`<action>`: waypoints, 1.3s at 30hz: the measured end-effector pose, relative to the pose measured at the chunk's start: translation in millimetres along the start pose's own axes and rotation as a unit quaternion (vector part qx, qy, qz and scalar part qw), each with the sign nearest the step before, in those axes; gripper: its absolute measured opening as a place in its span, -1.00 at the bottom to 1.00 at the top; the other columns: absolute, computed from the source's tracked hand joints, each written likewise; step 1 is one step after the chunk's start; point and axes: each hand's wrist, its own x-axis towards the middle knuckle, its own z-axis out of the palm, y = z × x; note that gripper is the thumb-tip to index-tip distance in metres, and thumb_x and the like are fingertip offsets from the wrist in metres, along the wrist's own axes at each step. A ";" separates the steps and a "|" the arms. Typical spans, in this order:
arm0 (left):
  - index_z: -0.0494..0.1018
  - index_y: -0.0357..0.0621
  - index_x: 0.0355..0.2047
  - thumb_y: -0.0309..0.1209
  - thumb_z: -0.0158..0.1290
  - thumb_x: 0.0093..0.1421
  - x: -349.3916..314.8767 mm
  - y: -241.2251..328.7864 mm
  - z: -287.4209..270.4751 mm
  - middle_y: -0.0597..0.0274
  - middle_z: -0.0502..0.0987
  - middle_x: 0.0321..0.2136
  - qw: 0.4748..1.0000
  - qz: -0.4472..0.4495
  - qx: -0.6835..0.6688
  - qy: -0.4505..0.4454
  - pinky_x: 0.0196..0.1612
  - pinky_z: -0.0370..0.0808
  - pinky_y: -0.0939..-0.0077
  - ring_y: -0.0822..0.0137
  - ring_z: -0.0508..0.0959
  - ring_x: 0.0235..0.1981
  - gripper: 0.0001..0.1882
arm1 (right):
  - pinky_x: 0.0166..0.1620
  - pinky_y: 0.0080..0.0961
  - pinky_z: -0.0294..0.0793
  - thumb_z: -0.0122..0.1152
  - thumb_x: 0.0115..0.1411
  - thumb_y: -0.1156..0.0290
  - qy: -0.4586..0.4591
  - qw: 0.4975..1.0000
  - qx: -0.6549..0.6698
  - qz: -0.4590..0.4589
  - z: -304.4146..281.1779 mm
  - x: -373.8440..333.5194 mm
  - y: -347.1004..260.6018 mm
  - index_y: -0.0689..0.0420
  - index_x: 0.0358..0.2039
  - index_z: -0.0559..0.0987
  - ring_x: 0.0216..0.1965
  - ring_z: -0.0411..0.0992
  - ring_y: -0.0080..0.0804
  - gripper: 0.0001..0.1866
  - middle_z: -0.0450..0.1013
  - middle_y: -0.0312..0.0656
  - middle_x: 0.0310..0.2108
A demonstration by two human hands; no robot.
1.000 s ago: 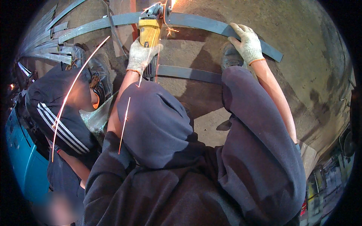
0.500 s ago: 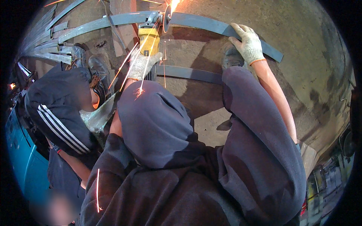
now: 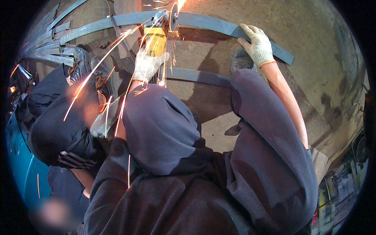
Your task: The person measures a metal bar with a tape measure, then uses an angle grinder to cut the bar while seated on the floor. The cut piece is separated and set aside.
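My left hand [image 3: 147, 65], in a pale knitted glove, is wrapped round the body of a yellow angle grinder [image 3: 156, 41]. The grinder's disc [image 3: 173, 17] stands on edge at a long flat grey steel bar [image 3: 211, 22], and orange sparks fly from there, several back over my glove and leg. On the bar's right part rests my gloved right hand [image 3: 256, 45], with its fingers over the far edge and the thumb at the near side, gripping it. Where disc and bar meet is partly hidden by glare. A second flat steel bar [image 3: 199, 76] lies nearer, passing behind my knee.
A person in dark clothes [image 3: 62, 125] crouches close on my left, shoes [image 3: 81, 62] near the bar. Many steel strips [image 3: 45, 41] are piled at the far left. A blue surface [image 3: 27, 168] lies at the left edge; stacked pieces [image 3: 337, 196] stand at lower right.
More sparks now spray back across my left glove and to the left. The person on my left has bent further forward. My hands, the grinder and the bar look nearly unmoved.
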 end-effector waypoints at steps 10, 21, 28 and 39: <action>0.53 -0.31 -0.01 -0.22 0.50 -0.05 3.4 18.1 -1.6 0.14 0.69 -0.21 0.998 0.024 -0.050 -0.008 -0.09 0.59 0.36 0.28 0.66 -0.21 -0.35 | 0.20 -0.13 0.42 0.36 0.15 0.19 0.007 1.000 -0.003 -0.003 1.6 -3.0 3.3 -0.06 0.20 0.54 0.15 0.44 -0.02 -0.43 0.52 -0.09 0.09; 0.55 -0.25 -0.01 -0.20 0.51 -0.06 7.8 24.8 -1.9 0.15 0.68 -0.20 0.998 0.024 -0.053 -0.013 -0.10 0.59 0.40 0.32 0.65 -0.22 -0.35 | 0.20 -0.13 0.42 0.36 0.15 0.19 0.000 1.000 -0.002 0.004 -0.3 -3.6 3.2 -0.07 0.18 0.55 0.15 0.44 -0.04 -0.44 0.53 -0.10 0.08; 0.53 -0.26 0.00 -0.27 0.50 -0.05 2.3 33.7 -8.4 0.18 0.68 -0.20 0.995 -0.058 -0.073 -0.030 -0.10 0.59 0.42 0.35 0.66 -0.22 -0.37 | 0.21 -0.12 0.41 0.36 0.15 0.17 -0.002 1.000 -0.004 -0.005 2.6 -0.5 2.8 -0.09 0.19 0.54 0.16 0.43 -0.03 -0.44 0.52 -0.09 0.10; 0.55 -0.27 -0.05 -0.20 0.50 -0.07 11.8 22.9 -5.7 0.15 0.69 -0.22 1.000 0.014 -0.003 0.012 -0.13 0.61 0.39 0.31 0.67 -0.23 -0.37 | 0.22 -0.13 0.41 0.36 0.14 0.18 -0.001 1.000 0.004 -0.005 1.9 0.4 3.2 -0.10 0.20 0.54 0.16 0.43 -0.03 -0.42 0.52 -0.10 0.10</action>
